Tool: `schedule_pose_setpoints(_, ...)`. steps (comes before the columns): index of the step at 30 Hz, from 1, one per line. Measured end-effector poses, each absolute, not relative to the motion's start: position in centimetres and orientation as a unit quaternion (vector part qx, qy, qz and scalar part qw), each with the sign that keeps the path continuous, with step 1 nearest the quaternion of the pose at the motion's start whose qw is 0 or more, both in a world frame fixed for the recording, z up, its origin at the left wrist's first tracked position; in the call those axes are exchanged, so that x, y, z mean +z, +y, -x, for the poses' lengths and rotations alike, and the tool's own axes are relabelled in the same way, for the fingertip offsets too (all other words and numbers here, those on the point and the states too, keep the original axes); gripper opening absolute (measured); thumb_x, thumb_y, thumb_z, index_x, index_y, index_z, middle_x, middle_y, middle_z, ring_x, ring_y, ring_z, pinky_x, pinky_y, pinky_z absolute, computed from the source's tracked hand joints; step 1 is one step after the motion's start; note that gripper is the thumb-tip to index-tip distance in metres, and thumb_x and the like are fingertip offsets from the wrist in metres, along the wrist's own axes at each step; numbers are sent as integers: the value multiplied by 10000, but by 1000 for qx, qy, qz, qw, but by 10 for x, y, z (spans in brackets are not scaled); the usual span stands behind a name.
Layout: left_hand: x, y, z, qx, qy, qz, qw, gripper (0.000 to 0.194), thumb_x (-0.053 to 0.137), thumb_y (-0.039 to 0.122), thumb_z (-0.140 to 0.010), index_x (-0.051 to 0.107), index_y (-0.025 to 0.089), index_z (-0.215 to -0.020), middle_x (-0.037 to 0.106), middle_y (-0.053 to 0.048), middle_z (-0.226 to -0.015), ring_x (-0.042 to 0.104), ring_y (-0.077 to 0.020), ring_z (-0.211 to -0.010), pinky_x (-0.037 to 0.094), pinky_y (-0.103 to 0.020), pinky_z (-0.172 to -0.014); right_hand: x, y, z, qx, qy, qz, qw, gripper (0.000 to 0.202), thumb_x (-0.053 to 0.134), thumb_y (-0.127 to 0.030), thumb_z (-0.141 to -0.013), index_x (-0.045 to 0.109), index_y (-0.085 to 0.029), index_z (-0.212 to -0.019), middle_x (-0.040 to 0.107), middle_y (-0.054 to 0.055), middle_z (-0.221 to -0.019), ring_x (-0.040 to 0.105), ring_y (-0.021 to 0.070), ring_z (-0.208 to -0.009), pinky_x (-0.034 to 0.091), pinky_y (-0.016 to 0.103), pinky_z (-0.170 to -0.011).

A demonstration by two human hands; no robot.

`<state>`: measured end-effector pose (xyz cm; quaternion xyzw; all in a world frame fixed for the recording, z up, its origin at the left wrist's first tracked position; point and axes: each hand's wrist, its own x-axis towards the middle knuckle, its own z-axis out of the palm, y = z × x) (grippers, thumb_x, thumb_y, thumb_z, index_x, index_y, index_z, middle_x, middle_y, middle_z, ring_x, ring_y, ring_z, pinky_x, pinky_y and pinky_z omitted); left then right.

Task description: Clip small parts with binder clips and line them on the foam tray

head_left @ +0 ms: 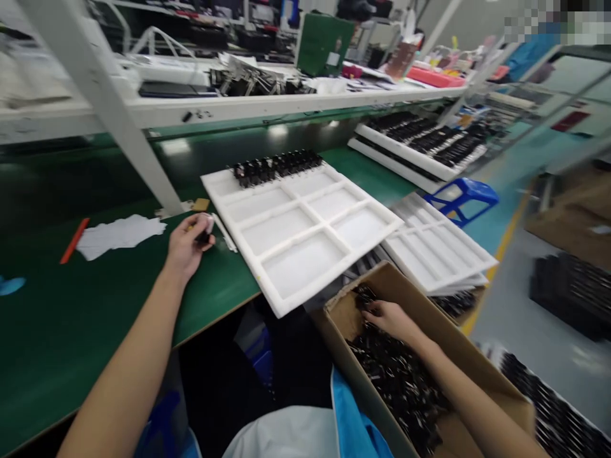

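My left hand (187, 245) is closed around a small dark part (204, 236), just above the green table; something whitish shows at its fingertips. Inside a cardboard box (340, 331), my right hand (394, 323) pinches a small black part (365, 296) with shiny metal bits. Below it lies a heap of loose black parts (396, 381) of the same look. A white foam tray (281, 289) with rectangular compartments rests between my hands on the table edge. Rows of black parts (277, 166) stand along its far end. Blur hides the exact kind of part.
Filled white trays (410, 159) are stacked at the back right. More white trays (442, 248) lie beside the box, near a blue plastic stool (463, 200). A white post (128, 146) rises at the left, near crumpled white paper (119, 235) and a red stick (75, 240).
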<state>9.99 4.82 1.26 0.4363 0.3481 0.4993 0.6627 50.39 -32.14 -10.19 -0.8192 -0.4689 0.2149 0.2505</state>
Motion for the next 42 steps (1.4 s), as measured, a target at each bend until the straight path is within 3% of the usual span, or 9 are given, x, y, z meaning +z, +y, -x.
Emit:
schedule_pose_setpoints(5,11,44,-95,490,352,-431,671,493,913,366,-654,648,169,-1020,670,-19,-822,637,-136,-529,342,-207,-401,-20,-322,-522,151,-404,842,325,242,776,-554,-681,767,-417,-880,785,129,-1005,744,395,-916,623,549,-834)
schedule_pose_setpoints(8,10,42,-93,485,345,-435,676,518,922,371,-656,648,170,-1046,691,-36,-844,644,-139,-532,338,-209,-407,24,-298,-500,119,-379,824,405,230,775,-584,-709,744,-438,-884,771,142,-971,731,411,-951,590,619,-887)
schedule_pose_setpoints(11,8,41,-92,473,344,-453,673,540,926,388,-662,654,167,-1072,689,-36,-814,635,-136,-527,324,-205,-406,50,-241,-463,192,-387,740,516,320,762,-603,-755,712,-372,-970,752,108,-830,742,368,-850,579,643,-906)
schedule_pose_setpoints(15,8,40,-90,439,352,-493,664,575,937,416,-650,685,146,-1090,685,-51,-793,638,-147,-542,293,-200,-394,60,-134,-405,380,-402,587,591,549,863,-541,-686,696,-213,-1092,767,93,-888,753,283,-824,619,486,-849)
schedule_pose_setpoints(19,8,40,-89,426,364,-511,652,604,935,452,-633,711,153,-1108,709,-76,-868,641,-141,-553,282,-199,-399,53,-44,-353,514,-404,508,561,477,843,-559,-710,707,-137,-886,736,110,-819,701,196,-669,557,294,-584)
schedule_pose_setpoints(22,8,40,-87,421,376,-512,647,569,918,449,-645,729,158,-1097,721,-80,-905,653,-139,-571,334,-204,-431,42,-12,-330,547,-426,495,525,479,764,-610,-757,673,-141,-789,598,25,-581,479,117,-430,310,255,-382)
schedule_pose_setpoints(25,9,39,-86,416,377,-506,654,546,908,425,-654,738,154,-1096,721,-76,-900,655,-136,-579,356,-204,-453,31,-7,-322,540,-482,481,494,478,717,-621,-803,643,-152,-742,506,-16,-538,354,86,-423,194,257,-412)
schedule_pose_setpoints(35,15,35,-85,364,350,-565,652,504,898,403,-675,763,183,-1107,717,-78,-868,631,-140,-528,261,-208,-407,24,-17,-326,487,-623,457,408,540,607,-687,-889,706,-157,-891,498,-11,-655,355,125,-577,266,283,-548)
schedule_pose_setpoints(42,20,30,-87,330,338,-603,643,424,897,341,-663,821,166,-1042,750,-99,-862,578,-125,-513,378,-256,-456,23,-19,-325,463,-662,456,374,528,564,-654,-933,715,-150,-884,491,-5,-662,357,131,-606,268,277,-555)
